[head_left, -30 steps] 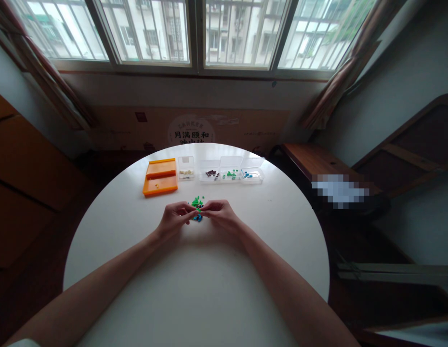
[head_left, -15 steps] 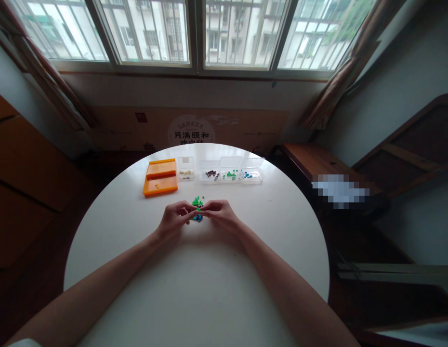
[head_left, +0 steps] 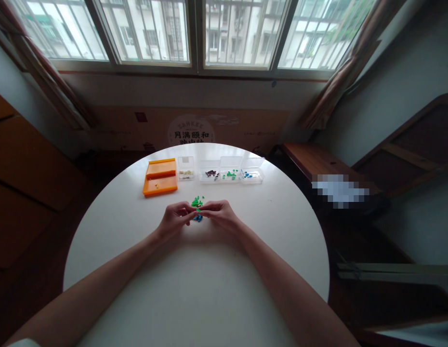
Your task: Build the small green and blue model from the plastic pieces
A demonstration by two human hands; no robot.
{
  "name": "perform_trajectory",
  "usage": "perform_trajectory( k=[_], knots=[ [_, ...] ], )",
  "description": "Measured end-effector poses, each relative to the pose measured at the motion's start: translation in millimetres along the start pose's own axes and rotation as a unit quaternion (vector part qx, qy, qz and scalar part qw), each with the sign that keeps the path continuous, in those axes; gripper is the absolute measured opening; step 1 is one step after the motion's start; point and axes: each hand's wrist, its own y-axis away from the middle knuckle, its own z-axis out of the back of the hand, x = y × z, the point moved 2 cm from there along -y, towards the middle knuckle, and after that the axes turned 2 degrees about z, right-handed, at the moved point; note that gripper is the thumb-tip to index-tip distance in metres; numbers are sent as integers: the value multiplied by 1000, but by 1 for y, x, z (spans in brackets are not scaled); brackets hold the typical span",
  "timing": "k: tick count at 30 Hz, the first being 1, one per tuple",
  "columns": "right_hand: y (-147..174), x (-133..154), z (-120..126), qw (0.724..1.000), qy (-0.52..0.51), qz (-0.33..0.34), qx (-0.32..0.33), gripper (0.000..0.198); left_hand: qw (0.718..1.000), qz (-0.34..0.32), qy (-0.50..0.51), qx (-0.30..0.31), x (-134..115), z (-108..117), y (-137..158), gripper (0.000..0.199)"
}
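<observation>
My left hand point(head_left: 176, 215) and my right hand point(head_left: 219, 213) meet fingertip to fingertip over the middle of the white round table point(head_left: 195, 294). Both are closed in a pinch on a small green building piece point(head_left: 198, 209), which is mostly covered by the fingers. Just beyond the fingertips lies a loose heap of green pieces point(head_left: 196, 202), with a few dark ones partly hidden among them. Blue pieces point(head_left: 198, 218) rest on the tabletop just below the pinch, between the two hands.
An orange tray point(head_left: 160, 185) with a few small yellow pieces stands at the back left. Beside it are a clear box point(head_left: 186, 176) of cream pieces and open clear boxes of dark, green point(head_left: 230, 175) and blue pieces point(head_left: 247, 175). A wooden bench point(head_left: 318, 161) stands right of the table.
Almost nothing differs. Both hands keep the same place and pinch, with at most a slight shift of the fingertips.
</observation>
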Motion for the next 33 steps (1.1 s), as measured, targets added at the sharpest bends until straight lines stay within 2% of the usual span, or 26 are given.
perform_trajectory(
  k=[10,33],
  knots=[
    [1,0,-1,999,-41,-12,5,23,1000,-8,2,4,0,0,1,19],
    [0,2,-2,999,-39,0,4,27,1000,-14,1,-7,-1,-1,1,19]
  ],
)
